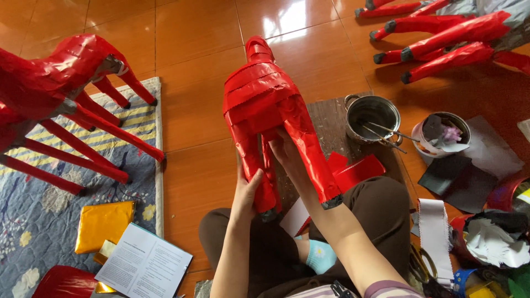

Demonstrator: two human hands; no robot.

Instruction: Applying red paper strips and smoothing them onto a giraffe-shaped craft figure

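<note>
A red paper-covered horse figure stands upright between my knees, its head away from me and its legs toward me. My left hand grips one of its rear legs near the dark hoof. My right hand presses against the underside, between the legs, fingers partly hidden by the red paper. I sit cross-legged on the orange tiled floor in brown trousers.
More red horse figures lie at the left and top right. A metal pot and a small bucket stand at the right, near black sheets, white ribbon and scissors. Gold foil and a printed sheet lie at lower left.
</note>
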